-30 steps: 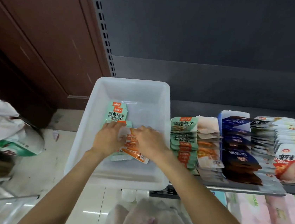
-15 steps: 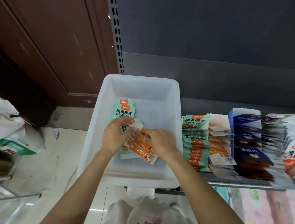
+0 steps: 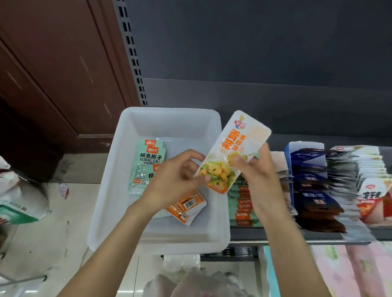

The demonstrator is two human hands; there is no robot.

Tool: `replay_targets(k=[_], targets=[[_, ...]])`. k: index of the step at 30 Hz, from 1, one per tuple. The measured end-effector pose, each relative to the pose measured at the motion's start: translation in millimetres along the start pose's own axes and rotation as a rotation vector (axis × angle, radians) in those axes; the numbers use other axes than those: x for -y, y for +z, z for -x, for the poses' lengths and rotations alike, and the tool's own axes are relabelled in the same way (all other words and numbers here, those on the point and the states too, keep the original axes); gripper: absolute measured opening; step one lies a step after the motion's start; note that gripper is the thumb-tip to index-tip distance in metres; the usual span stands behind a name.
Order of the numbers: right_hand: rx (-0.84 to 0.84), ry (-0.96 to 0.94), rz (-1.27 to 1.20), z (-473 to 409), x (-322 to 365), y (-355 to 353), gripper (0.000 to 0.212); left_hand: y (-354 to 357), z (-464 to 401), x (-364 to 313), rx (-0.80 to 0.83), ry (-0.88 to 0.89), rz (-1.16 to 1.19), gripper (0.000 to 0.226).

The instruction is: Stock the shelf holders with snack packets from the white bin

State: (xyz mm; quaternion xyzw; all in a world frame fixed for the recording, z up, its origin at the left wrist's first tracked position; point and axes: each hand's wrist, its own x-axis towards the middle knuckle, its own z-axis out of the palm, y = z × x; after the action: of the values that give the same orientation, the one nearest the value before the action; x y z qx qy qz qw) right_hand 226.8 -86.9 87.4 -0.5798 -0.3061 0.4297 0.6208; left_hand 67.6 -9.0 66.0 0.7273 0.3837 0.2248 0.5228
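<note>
Snack packets (image 3: 234, 152) sit pinched in both our hands above the white bin (image 3: 168, 123): left hand (image 3: 174, 180) closed on the bottom corner, right hand (image 3: 257, 177) on the side. We judge the slick stack could fan apart and drop before reaching the shelf holders (image 3: 308, 183).

Both hands raised; left (image 3: 174, 179), right (image 3: 257, 177) pinching.

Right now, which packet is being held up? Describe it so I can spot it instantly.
Find the white bin at the shelf's left end. Above its right rim, both hands, left hand and right hand, hold the raised packet. It is white and orange with a yellow food photo, unlike the mint-green packets lying in the bin.
</note>
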Motion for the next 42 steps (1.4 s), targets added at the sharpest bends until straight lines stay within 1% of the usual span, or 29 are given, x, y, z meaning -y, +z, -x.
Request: replay_targets(k=[3, 4, 6, 7, 8, 10, 12, 15, 17, 19, 21, 23, 25, 28, 32, 34, 35, 36, 38, 39, 40, 41, 42], targets=[[-0.147, -0.182, 0.075, 10.9, 32.8, -46.4, 0.03, 16.2, -18.3, -25.9, -0.023, 0.241, -0.292, 0.02], [-0.194, -0.251, 0.16, 15.0, 42.9, -61.1, 0.029, 22.8, -25.3, -34.6, -0.032, 0.302, -0.357, 0.019], [-0.269, -0.368, 0.475, 20.3, 54.7, -87.2, 0.029, 41.2, -40.8, -46.9, -0.082, 0.445, -0.448, 0.019], [-0.294, -0.41, 0.636, 21.9, 57.2, -98.7, 0.025, 52.6, -49.5, -49.9, -0.115, 0.512, -0.49, 0.02], [-0.313, -0.445, 0.754, 22.6, 57.9, -109.6, 0.021, 65.1, -58.8, -51.1, -0.144, 0.559, -0.527, 0.019], [-0.325, -0.538, 0.907, 21.3, 53.6, -129.3, 0.013, 89.8, -78.3, -47.5, -0.194, 0.623, -0.574, 0.015], [-0.323, -0.627, 1.013, 17.0, 43.5, -144.2, 0.015, 110.7, -94.4, -38.0, -0.21, 0.652, -0.617, 0.01], [-0.315, -0.667, 1.013, 5.8, 23.9, -155.5, 0.019, 128.4, -106.5, -24.6, -0.229, 0.616, -0.669, 0.007], [-0.306, -0.666, 0.989, -2.8, 10.6, -158.0, 0.021, 131.2, -108.7, -18.4, -0.209, 0.574, -0.706, 0.008], [-0.287, -0.662, 0.987, -12.1, 2.0, -157.6, 0.024, 129.9, -108.6, -11.6, -0.135, 0.538, -0.776, 0.016], [-0.232, -0.652, 1.018, -21.4, -2.9, -152.6, 0.027, 126.4, -106.2, -5.6, -0.044, 0.495, -0.821, 0.03], [-0.121, -0.641, 1.113, -30.3, -8.6, -142.9, 0.031, 122.3, -101.8, -1.7, 0.008, 0.44, -0.809, 0.043], [-0.027, -0.604, 1.296, -37.5, -15.7, -131.8, 0.036, 118.7, -97.4, 1.0, 0.014, 0.398, -0.774, 0.047], [-0.009, -0.517, 1.465, -43.6, -19.7, -123.2, 0.035, 114.5, -90.5, 1.2, 0.039, 0.326, -0.741, 0.047], [0.056, -0.374, 1.55, -48.6, -24.4, -121.5, 0.038, 110.0, -81.0, -2.3, 0.076, 0.311, -0.729, 0.048], [0.07, -0.38, 1.662, -46.5, -27.7, -117.0, 0.038, 102.5, -72.6, -1.2, 0.023, 0.329, -0.712, 0.047], [0.048, -0.43, 1.689, -44.7, -27.3, -114.4, 0.039, 95.8, -66.2, 1.3, -0.031, 0.345, -0.69, 0.044], [0.0, -0.485, 1.664, -41.6, -23.6, -110.4, 0.038, 87.4, -58.8, 5.5, -0.108, 0.364, -0.661, 0.04], [-0.123, -0.634, 1.448, -31.2, -10.3, -94.3, 0.035, 64.8, -42.4, 21.8, -0.285, 0.352, -0.591, 0.035], [-0.142, -0.701, 1.317, -26.0, -4.4, -82.9, 0.031, 52.0, -33.7, 31.3, -0.362, 0.301, -0.56, 0.034], [-0.124, -0.743, 1.212, -20.6, 1.7, -67.9, 0.028, 39.1, -25.4, 42.8, -0.418, 0.222, -0.544, 0.032], [-0.065, -0.737, 1.13, -16.4, 4.7, -51.1, 0.028, 26.7, -17.8, 54.3, -0.455, 0.131, -0.549, 0.028], [0.024, -0.69, 1.072, -14.6, 2.8, -33.4, 0.028, 14.5, -11.2, 66.7, -0.469, 0.036, -0.575, 0.024]])
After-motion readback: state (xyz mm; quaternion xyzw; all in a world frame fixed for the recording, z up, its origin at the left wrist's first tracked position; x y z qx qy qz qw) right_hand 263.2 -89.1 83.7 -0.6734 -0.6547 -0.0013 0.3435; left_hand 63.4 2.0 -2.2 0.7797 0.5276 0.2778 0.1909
